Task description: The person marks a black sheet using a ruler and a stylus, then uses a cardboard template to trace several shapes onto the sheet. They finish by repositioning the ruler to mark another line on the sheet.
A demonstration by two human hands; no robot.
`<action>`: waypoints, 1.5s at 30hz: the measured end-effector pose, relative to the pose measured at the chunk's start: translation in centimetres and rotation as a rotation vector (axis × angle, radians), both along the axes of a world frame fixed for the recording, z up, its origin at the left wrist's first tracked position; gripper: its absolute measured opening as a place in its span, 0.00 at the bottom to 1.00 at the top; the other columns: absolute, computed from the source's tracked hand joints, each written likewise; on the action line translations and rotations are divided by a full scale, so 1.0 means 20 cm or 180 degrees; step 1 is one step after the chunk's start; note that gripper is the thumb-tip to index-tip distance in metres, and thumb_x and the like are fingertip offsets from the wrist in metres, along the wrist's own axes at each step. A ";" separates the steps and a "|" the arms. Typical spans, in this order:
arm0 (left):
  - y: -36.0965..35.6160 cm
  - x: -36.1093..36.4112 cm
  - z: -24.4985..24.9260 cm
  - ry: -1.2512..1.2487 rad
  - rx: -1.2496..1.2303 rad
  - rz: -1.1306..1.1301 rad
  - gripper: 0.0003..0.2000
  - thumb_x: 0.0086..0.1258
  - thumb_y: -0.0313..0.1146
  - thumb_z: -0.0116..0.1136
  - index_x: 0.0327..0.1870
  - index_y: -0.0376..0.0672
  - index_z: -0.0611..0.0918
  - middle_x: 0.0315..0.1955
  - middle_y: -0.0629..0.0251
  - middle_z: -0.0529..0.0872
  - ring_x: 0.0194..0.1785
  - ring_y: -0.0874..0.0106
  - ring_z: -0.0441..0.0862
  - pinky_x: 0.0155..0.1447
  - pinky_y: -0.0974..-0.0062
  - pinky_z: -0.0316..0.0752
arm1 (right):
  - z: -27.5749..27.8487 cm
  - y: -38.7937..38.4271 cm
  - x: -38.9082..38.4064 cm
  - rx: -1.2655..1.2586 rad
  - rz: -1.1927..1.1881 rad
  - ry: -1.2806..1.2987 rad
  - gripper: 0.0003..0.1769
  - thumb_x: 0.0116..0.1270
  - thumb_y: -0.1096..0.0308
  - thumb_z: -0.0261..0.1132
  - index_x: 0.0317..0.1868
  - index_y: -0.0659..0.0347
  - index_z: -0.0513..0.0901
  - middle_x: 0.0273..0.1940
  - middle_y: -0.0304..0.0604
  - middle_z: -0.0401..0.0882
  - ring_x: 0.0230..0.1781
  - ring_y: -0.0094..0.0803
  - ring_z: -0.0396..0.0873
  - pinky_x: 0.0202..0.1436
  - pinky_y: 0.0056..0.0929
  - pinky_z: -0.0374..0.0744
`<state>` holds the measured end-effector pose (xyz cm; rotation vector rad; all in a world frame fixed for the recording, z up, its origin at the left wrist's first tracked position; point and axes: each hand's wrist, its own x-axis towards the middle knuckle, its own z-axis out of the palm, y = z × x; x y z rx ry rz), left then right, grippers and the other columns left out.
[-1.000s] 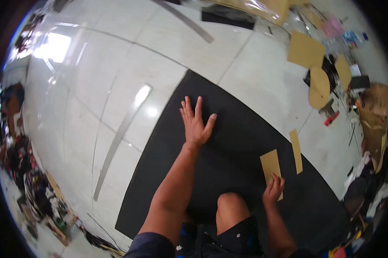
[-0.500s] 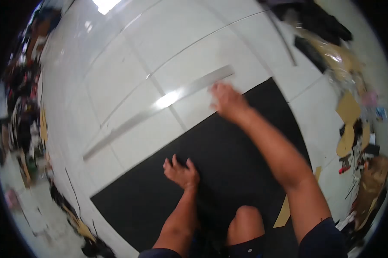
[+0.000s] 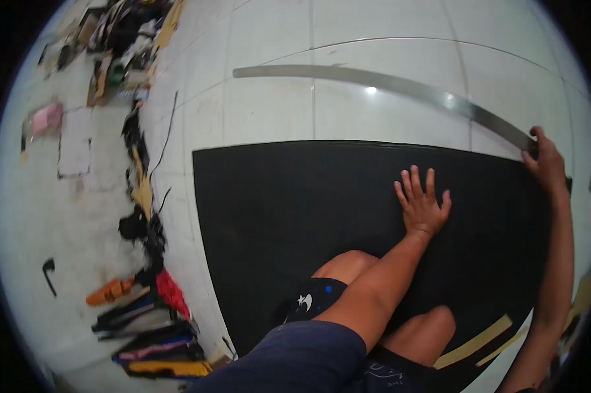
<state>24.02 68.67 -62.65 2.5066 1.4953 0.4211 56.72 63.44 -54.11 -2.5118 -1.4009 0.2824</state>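
Note:
A large black sheet [image 3: 295, 203] lies on the tiled floor in front of me and under my knees. My left hand [image 3: 422, 206] rests flat on it, fingers spread, holding nothing. Beyond the sheet's far edge stretches a long metal ruler [image 3: 400, 83], looking curved through the wide lens; its markings are too small to read. At its right end my right hand [image 3: 548, 160] grips it between thumb and fingers, above the sheet's far right corner.
Narrow tan strips [image 3: 476, 344] lie near my right knee. To the left are black scraps [image 3: 135, 223], an orange tool-like object [image 3: 110, 291], a red cloth-like piece [image 3: 171, 293] and a pile of coloured pieces [image 3: 161, 347]. More clutter [image 3: 118, 65] sits at the far left.
My right hand has gone from reaching near the ruler to gripping its right end. My left hand has flattened on the sheet. The view has turned to the left.

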 end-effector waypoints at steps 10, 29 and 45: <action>-0.02 -0.02 0.06 0.0077 -0.0309 -0.0108 0.36 0.72 0.52 0.52 0.76 0.40 0.64 0.76 0.42 0.59 0.81 0.41 0.48 0.81 0.39 0.39 | 0.43 -0.80 -1.13 -0.0331 -0.1419 0.0368 0.28 0.55 0.54 0.80 0.52 0.57 0.82 0.45 0.45 0.85 0.46 0.43 0.84 0.50 0.40 0.81; 0.64 -2.07 0.46 0.0969 -0.0790 -0.3383 0.20 0.67 0.32 0.66 0.59 0.41 0.77 0.66 0.49 0.72 0.70 0.51 0.71 0.72 0.55 0.68 | 0.11 -1.52 -2.42 0.0051 -0.1758 0.0376 0.29 0.54 0.54 0.80 0.53 0.58 0.85 0.49 0.46 0.85 0.49 0.42 0.84 0.52 0.41 0.81; 0.21 -3.64 0.42 0.0907 -0.1597 0.0475 0.42 0.68 0.62 0.61 0.80 0.54 0.65 0.81 0.45 0.52 0.82 0.45 0.50 0.81 0.55 0.56 | 0.00 -1.22 -2.62 -0.0352 0.0227 0.0489 0.29 0.52 0.60 0.83 0.53 0.57 0.82 0.47 0.44 0.83 0.49 0.41 0.83 0.51 0.40 0.81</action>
